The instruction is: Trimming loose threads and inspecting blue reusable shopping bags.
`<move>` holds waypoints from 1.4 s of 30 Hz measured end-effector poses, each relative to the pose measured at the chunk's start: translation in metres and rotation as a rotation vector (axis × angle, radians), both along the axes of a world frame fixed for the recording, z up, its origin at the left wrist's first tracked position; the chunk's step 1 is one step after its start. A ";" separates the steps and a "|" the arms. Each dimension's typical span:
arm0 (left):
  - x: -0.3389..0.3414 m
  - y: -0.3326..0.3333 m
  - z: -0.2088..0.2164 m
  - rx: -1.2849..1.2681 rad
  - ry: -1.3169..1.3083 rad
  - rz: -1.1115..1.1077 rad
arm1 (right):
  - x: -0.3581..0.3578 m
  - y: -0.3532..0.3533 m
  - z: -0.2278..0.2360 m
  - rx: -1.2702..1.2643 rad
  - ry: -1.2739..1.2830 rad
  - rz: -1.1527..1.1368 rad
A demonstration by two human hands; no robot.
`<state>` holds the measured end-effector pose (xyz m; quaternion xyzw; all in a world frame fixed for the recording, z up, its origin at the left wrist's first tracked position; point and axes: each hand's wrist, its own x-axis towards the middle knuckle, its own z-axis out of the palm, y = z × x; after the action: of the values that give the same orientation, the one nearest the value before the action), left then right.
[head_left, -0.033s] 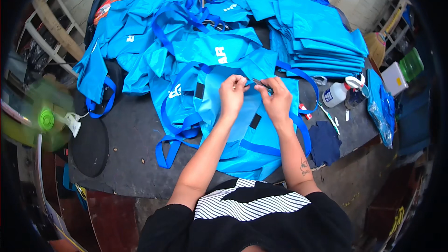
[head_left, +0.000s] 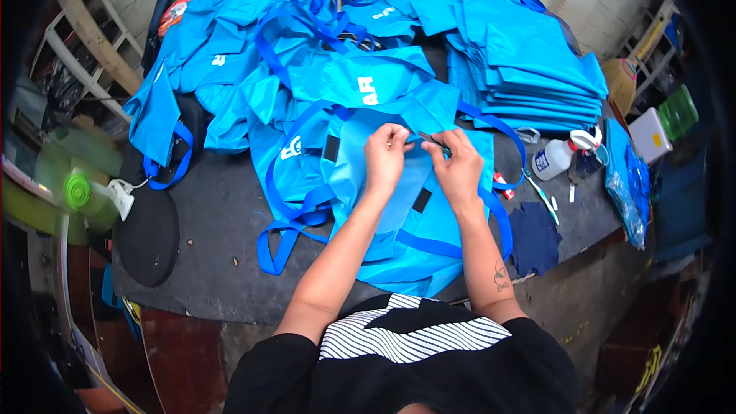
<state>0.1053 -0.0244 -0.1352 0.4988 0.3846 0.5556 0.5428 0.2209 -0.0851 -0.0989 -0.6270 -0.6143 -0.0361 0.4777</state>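
A light-blue bag [head_left: 387, 176] with darker blue straps lies spread on the table in front of me. It has a black patch [head_left: 331, 148] on its left and another black patch [head_left: 422, 200] below my hands. My left hand [head_left: 387, 155] is closed, pinching the bag's upper edge between thumb and fingers. Close beside it, my right hand [head_left: 458, 165] grips a small dark pointed metal tool [head_left: 429, 139], mostly covered by the fingers. The tool's tip points toward the left fingertips, at the bag's edge.
More blue bags [head_left: 230, 54] are heaped behind, with a neat folded stack [head_left: 529, 69] at the far right. A spray bottle [head_left: 553, 157], a toothbrush [head_left: 543, 195] and a navy cloth [head_left: 535, 238] lie to the right. A green fan [head_left: 77, 188] runs at the left.
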 end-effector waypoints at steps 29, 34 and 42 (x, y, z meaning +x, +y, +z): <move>0.005 -0.017 0.000 0.149 0.136 0.049 | -0.011 -0.005 -0.003 -0.058 -0.221 -0.062; 0.005 -0.018 -0.002 0.138 0.048 0.049 | -0.011 -0.004 -0.006 -0.105 -0.181 -0.068; 0.002 -0.008 -0.013 -0.262 -0.444 -0.136 | 0.011 0.018 -0.041 -0.053 0.556 0.193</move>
<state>0.1072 -0.0327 -0.1477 0.3149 0.2901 0.5593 0.7098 0.2314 -0.0672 -0.1400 -0.5637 -0.5175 0.1986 0.6124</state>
